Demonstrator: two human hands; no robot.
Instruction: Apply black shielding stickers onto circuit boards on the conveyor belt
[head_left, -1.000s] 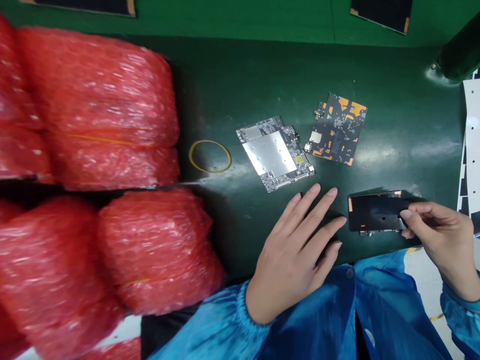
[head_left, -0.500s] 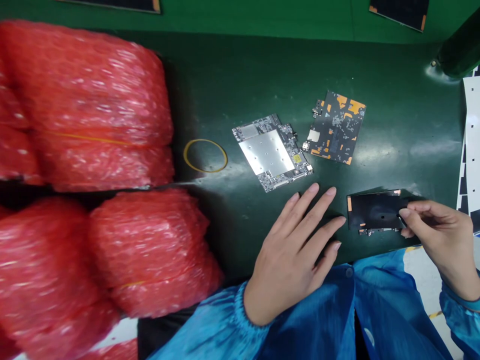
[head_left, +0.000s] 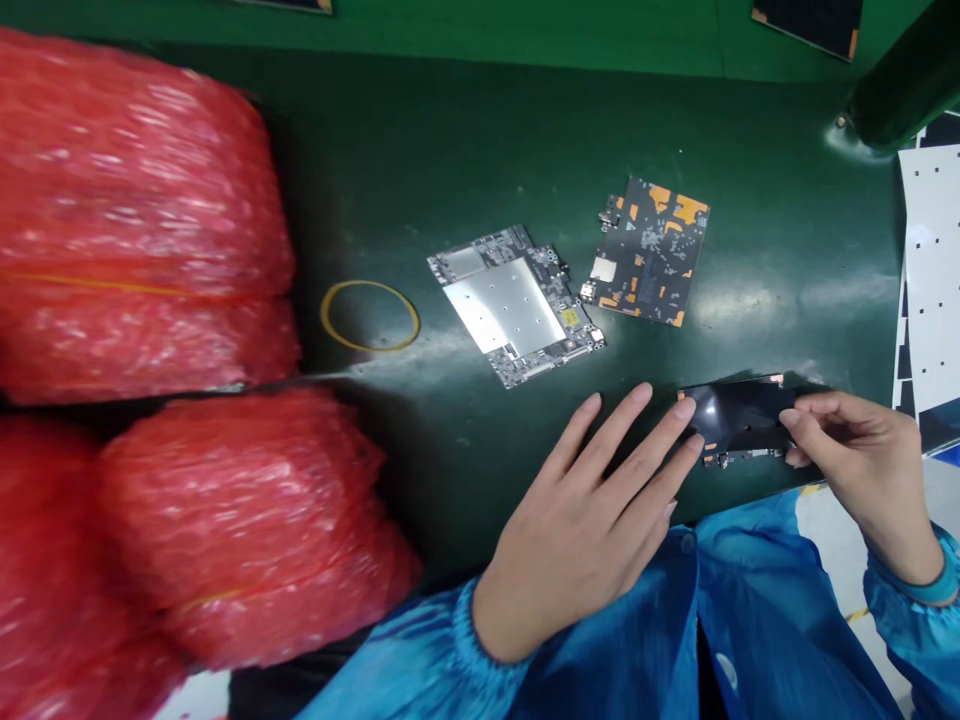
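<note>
My right hand pinches the right end of a black-covered circuit board between thumb and fingers. The board lies flat on the dark green mat. My left hand rests with its fingers spread, the fingertips at the board's left edge. Beyond it lie a circuit board with a silver shield and a black board with orange patches, close together but apart from my hands. A thin yellow rubber band lies further left.
Large red bubble-wrap bundles are piled along the left side. A white sheet with black squares lies at the right edge, and a dark green cylinder stands at the far right. Black panels lie beyond the mat. Blue sleeves cover both my arms.
My left hand has slid right, its fingertips reaching the black-covered board. The board has shifted slightly left, and the whole view has moved as my head turned.
</note>
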